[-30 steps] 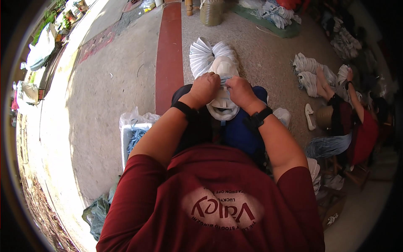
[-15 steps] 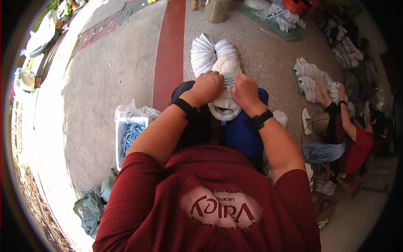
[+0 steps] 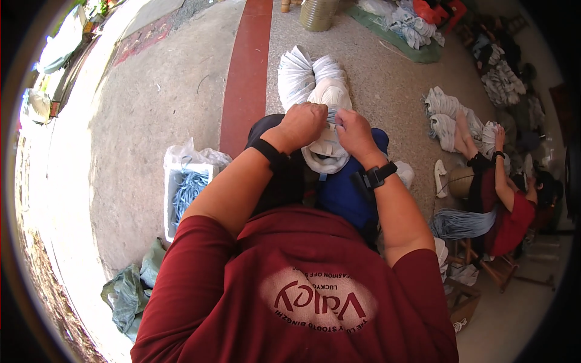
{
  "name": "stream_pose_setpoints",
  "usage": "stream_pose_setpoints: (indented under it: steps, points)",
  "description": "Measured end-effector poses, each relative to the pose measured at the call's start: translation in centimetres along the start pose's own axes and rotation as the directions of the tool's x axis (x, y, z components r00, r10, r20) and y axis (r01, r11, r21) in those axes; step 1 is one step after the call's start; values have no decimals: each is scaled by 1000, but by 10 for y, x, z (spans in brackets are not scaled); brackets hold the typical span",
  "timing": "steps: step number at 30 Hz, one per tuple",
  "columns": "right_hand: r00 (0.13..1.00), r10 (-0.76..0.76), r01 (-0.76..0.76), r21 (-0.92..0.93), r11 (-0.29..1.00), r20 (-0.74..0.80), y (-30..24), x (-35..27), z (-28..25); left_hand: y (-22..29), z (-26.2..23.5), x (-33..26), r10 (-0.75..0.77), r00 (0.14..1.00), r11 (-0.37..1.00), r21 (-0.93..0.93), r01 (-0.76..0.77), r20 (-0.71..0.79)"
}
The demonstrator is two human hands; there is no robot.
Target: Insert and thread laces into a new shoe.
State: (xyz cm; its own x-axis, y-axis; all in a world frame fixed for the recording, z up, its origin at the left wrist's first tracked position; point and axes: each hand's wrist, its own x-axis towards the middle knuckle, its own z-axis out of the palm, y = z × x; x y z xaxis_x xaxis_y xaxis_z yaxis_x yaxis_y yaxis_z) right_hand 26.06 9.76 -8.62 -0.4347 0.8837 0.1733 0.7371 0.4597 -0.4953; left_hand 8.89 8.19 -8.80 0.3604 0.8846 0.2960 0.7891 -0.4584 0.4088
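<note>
A white shoe upper [image 3: 327,148] rests over my lap, its toe pointing away and its round opening toward me. Light blue shoelace [image 3: 331,115] crosses its front between my hands. My left hand [image 3: 304,126] is closed at the left edge of the lacing, its fingers curled over the lace and upper. On the right side, my right hand [image 3: 357,133] has its fingers bent and thumb close to them, pinching at the lace; its fingertips are small and partly hidden. Just beyond the toe lie two fanned stacks of white shoe uppers [image 3: 295,75].
To my left stands a white foam box [image 3: 169,209] of blue laces, near a crumpled green bag [image 3: 127,293]. At the right a co-worker in a red shirt [image 3: 513,224] sits by more stacked uppers [image 3: 445,118]. A metal tin [image 3: 317,15] stands ahead.
My right hand has turned slightly, its thumb and fingers now showing more beside the lacing. My left hand stays at nearly the same place on the upper.
</note>
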Motion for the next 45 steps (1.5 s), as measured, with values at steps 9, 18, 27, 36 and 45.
stream_pose_setpoints:
  steps: [9, 18, 27, 36, 45]
  points:
    - [956, 173, -223, -201, 954, -237, -2, 4, 7, -2, -20, -9, -76, 979, 996, -27, 82, 188]
    - [980, 126, -181, 440, 880, 151, 15, 3, -6, -13, -20, -19, -156, 980, 973, -153, 175, 128]
    - [842, 338, -532, 546, 647, 420, 17, 12, -12, -20, -24, -18, -41, 990, 996, 71, 51, -138]
    - [995, 25, -27, -24, 999, -93, -3, -16, 6, -28, -55, -49, 54, 939, 992, 125, -11, -339]
    - [998, -62, 58, -171, 984, -21, 3, -52, -32, -34, -57, -83, -9, 997, 963, -268, -13, -80]
